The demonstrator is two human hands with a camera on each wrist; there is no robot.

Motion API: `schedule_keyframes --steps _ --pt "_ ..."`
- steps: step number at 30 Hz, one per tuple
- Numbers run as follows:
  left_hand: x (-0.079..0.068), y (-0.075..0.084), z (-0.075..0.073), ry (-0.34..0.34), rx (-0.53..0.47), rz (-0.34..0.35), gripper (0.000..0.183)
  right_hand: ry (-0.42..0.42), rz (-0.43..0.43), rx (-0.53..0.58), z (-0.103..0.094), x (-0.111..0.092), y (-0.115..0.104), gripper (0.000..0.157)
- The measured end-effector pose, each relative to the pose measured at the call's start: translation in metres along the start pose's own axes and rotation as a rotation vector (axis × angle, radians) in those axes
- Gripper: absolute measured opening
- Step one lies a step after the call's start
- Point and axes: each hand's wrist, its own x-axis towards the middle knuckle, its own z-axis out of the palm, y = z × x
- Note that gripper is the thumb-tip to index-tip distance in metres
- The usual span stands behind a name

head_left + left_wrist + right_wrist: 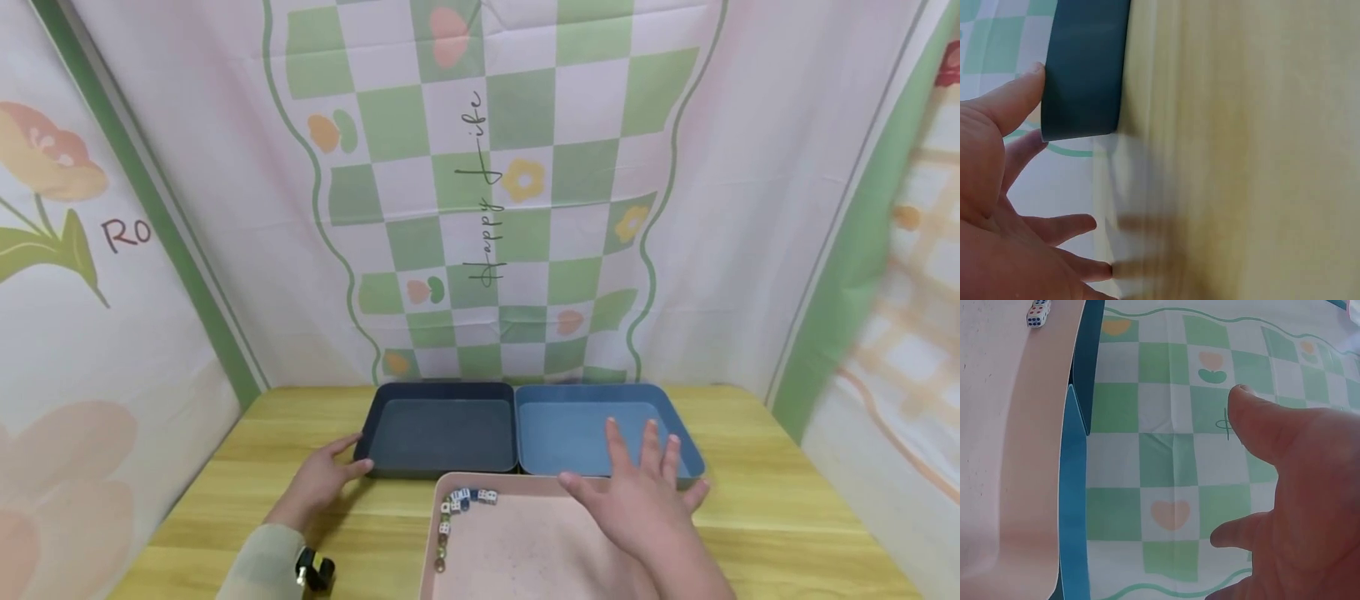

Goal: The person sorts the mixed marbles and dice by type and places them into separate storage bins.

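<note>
My left hand [317,481] is at the near-left corner of the dark navy tray [442,471]. In the left wrist view its thumb and index fingertip touch or nearly touch the tray's rim, while the other fingers spread apart. My right hand [637,492] hovers with fingers spread over the blue tray [562,437] and the far edge of the pink tray [525,533], holding nothing. Along the pink tray's far-left corner lies a curved row of white dice [445,528], blue pieces [474,495] and small brownish round beads [439,565].
The navy and blue trays stand side by side at the back of the wooden table [780,517], with the pink tray in front. Behind them hangs a green checkered cloth [517,233]. A small black device [315,569] is at the left sleeve.
</note>
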Motion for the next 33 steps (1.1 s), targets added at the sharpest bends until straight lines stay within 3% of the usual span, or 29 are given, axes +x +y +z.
schedule_keyframes --steps 7,18,24,28,33 --pt "0.002 0.002 -0.005 -0.046 0.017 -0.015 0.073 -0.008 -0.058 0.076 -0.001 0.005 -0.001 0.121" --pt "0.005 0.006 -0.011 -0.093 0.015 -0.045 0.073 -0.090 -0.260 0.417 -0.014 0.028 -0.006 0.092" --pt "0.006 0.008 -0.014 -0.108 0.007 -0.076 0.071 -0.119 -0.344 0.411 -0.019 0.040 -0.012 0.078" --pt "0.007 0.007 -0.014 -0.107 -0.014 -0.090 0.070 -0.145 -0.425 0.429 -0.013 0.051 -0.012 0.065" --pt "0.006 0.008 -0.014 -0.111 -0.027 -0.100 0.071 -0.211 -0.480 0.529 0.006 0.062 -0.013 0.051"
